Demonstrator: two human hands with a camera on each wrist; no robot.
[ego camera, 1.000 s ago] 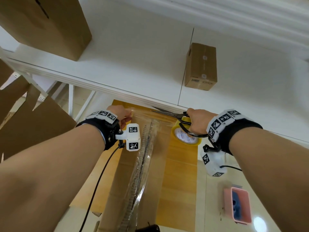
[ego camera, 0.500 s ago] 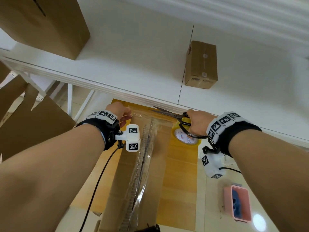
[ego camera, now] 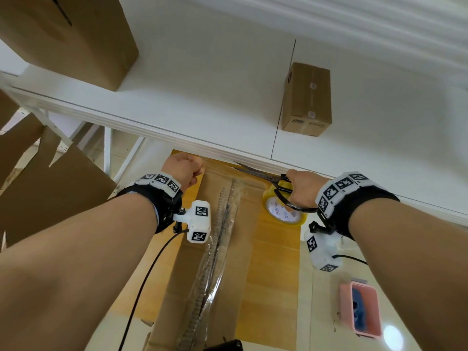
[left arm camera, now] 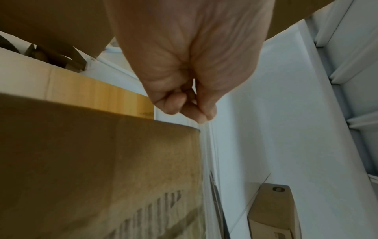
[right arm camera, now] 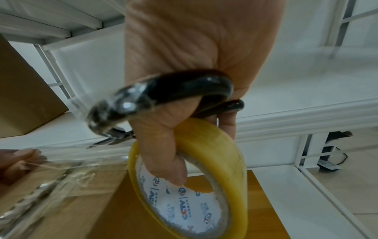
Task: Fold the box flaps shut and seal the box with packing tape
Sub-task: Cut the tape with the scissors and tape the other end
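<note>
Between the two hands, the long cardboard box (ego camera: 228,262) lies flaps shut, long axis running away from the person toward the white shelf (ego camera: 202,102), clear tape strip (ego camera: 215,249) along its centre seam. Left hand (ego camera: 183,168) at the far left corner, fingers curled, pinching the tape end at the box edge. Right hand (ego camera: 301,188) at the far right grips black-handled scissors (ego camera: 268,177), blades pointing left toward the left hand, with the yellow tape roll (ego camera: 283,211) hooked on its lower fingers. Small sealed box (ego camera: 307,100) on the shelf beyond the right hand; pink tray (ego camera: 359,310) on the floor nearer the person, under the right forearm.
</note>
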